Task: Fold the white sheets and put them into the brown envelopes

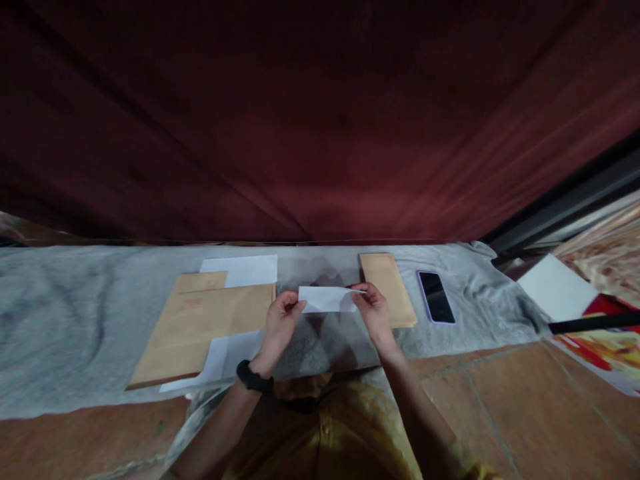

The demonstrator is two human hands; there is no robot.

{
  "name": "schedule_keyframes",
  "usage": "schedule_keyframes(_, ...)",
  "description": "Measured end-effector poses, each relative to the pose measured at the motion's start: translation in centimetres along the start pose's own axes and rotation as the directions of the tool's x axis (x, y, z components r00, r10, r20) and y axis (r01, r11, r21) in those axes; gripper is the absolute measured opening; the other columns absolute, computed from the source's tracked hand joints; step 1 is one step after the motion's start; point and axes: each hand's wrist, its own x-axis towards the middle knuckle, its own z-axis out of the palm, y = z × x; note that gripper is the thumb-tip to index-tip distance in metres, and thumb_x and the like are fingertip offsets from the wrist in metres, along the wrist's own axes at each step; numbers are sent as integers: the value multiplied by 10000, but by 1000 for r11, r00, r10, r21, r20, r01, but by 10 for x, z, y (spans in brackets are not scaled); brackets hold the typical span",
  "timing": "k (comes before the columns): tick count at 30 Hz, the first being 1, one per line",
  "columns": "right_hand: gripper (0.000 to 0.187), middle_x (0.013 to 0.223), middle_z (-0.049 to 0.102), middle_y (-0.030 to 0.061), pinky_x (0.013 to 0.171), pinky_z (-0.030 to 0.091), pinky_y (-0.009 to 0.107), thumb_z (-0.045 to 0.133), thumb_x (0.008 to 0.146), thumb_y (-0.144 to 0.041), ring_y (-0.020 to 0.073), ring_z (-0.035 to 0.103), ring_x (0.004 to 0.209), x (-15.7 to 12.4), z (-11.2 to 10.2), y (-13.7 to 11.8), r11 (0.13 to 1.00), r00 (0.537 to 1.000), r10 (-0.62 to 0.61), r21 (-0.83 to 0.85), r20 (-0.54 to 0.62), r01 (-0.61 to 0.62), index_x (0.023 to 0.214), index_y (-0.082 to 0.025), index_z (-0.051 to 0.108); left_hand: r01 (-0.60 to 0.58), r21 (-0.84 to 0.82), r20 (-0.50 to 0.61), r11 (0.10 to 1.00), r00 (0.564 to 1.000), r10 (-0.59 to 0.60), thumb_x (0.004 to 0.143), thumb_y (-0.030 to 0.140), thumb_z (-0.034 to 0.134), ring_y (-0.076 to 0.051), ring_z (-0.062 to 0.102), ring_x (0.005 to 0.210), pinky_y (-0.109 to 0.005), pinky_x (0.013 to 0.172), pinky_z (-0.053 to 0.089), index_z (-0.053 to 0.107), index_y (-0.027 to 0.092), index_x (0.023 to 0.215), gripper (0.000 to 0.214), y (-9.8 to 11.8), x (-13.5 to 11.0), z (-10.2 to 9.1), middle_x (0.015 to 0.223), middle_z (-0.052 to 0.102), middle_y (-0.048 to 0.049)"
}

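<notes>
together, left hand (280, 325) and right hand (375, 313) pinch white paper (324, 300) at opposite ends.

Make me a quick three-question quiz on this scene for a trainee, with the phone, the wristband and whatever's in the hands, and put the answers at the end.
1. Multiple choice: what do the left hand and right hand hold between them? a) a pen; b) a white paper; c) a pair of scissors.
2. True or false: the phone lies on the gray cloth, to the right of both hands.
3. Fill in: the black wristband is on the person's ____ wrist.

Key: 1. b; 2. true; 3. left.
</notes>
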Motion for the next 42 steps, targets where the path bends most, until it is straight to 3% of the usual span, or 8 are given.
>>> schedule_keyframes(5, 114, 1085, 722, 73, 1013, 476, 423, 524, 897, -219, 233, 643, 1105, -13, -6, -8, 868, 919, -387, -304, 77, 392, 879, -230, 636, -259, 173, -6, 950, 965, 264, 774, 191, 588, -206, 646, 1031, -372, 952, 503, 644, 201, 805, 65, 1, 2, -1, 1037, 690, -65)
schedule_keyframes(11, 289, 1131, 709, 89, 1064, 468, 473, 405, 939, -85, 228, 629, 1141, -53, -15, 48, 612, 837, -434, -573, 334, 546, 1001, -229, 648, -312, 376, 123, 873, 950, 286, 776, 4, 396, -196, 650, 1134, -417, 1014, 531, 705, 202, 941, 402, -34, -21, -10, 1158, 685, -82)
schedule_keyframes(16, 356, 1179, 698, 68, 1058, 478, 438, 399, 924, -49, 201, 623, 1143, -78, -18, 67, 542, 824, -381, -621, 419, 566, 1109, -229, 645, -321, 545, 119, 775, 944, 308, 843, 7, 386, -213, 572, 1304, -453, 1112, 487, 665, 209, 1195, 493, -41, -46, -3, 1389, 604, -98)
schedule_keyframes(21, 435, 1198, 704, 74, 1058, 483, 444, 379, 859, -19, 214, 615, 1170, -84, -17, 64, 623, 881, -354, -623, 315, 473, 1109, -220, 674, -420, 702, 281, 575, 905, 319, 977, 244, 461, -299, 331, 1500, -525, 1184, 388, 525, 151, 1418, 456, -35, -61, 22, 1583, 417, -160)
schedule_keyframes(24, 451, 1268, 684, 93, 1072, 482, 443, 384, 891, -70, 227, 599, 1218, -77, -7, 56, 656, 905, -342, -626, 252, 422, 1211, -212, 669, -412, 793, 320, 449, 909, 269, 985, 319, 464, -317, 286, 1517, -545, 1208, 329, 458, 120, 1482, 535, -37, -68, 32, 1594, 387, -191)
schedule_keyframes(27, 477, 1485, 543, 114, 1140, 426, 465, 381, 977, -179, 245, 486, 1383, -67, 14, 49, 606, 893, -314, -656, 321, 449, 1423, -193, 548, -389, 843, 317, 372, 917, 241, 983, 287, 433, -298, 295, 1514, -529, 1223, 298, 413, 122, 1518, 560, -40, -73, 37, 1598, 382, -181)
schedule_keyframes(31, 503, 1624, 347, 139, 1201, 314, 535, 382, 1042, -300, 285, 300, 1511, -57, 39, 50, 463, 889, -250, -759, 384, 458, 1527, -174, 426, -380, 869, 327, 316, 922, 207, 954, 183, 393, -274, 314, 1507, -502, 1233, 291, 410, 102, 1519, 571, -43, -75, 38, 1590, 398, -174)
schedule_keyframes(42, 553, 1646, 296, 145, 1178, 299, 544, 447, 1028, -349, 322, 282, 1511, -54, 40, 69, 305, 888, -298, -846, 351, 436, 1560, -219, 374, -398, 867, 323, 300, 907, 270, 949, 294, 455, -306, 307, 1505, -521, 1214, 323, 197, 70, 1593, 729, -53, -100, 20, 1613, 317, -223)
